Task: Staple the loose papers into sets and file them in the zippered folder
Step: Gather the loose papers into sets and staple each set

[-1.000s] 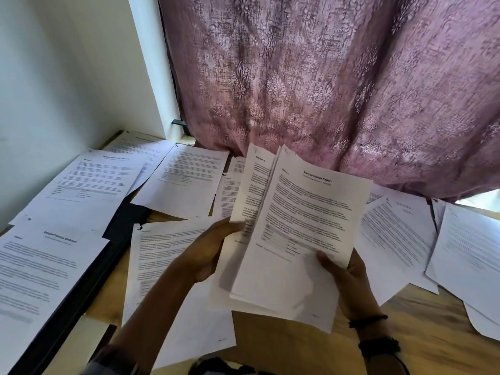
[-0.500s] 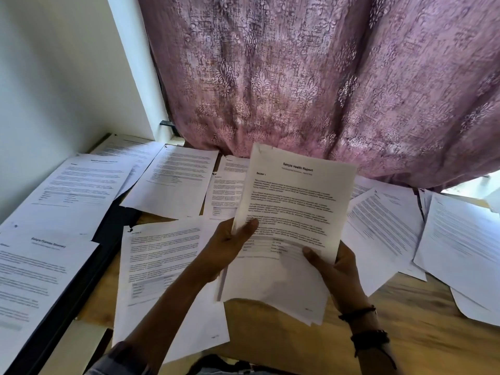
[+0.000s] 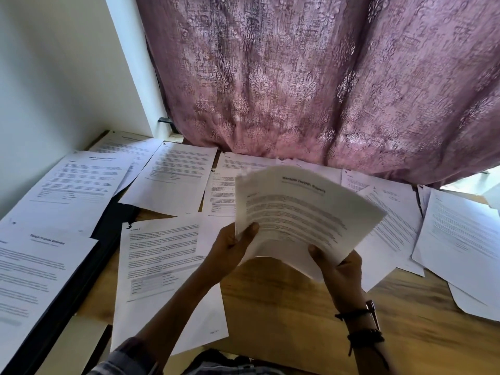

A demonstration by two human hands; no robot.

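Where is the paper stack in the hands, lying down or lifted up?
Lifted: the left hand and right hand hold the stack above the table.

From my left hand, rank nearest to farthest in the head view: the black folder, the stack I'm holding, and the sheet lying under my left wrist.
1. held stack, gripped by the left hand.
2. sheet, under the wrist, just left.
3. black folder, farther left.

Txt on papers (image 3: 297,212) too blurred; unreadable

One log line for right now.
left hand: grips paper stack | right hand: grips paper stack | loose sheets: spread on table
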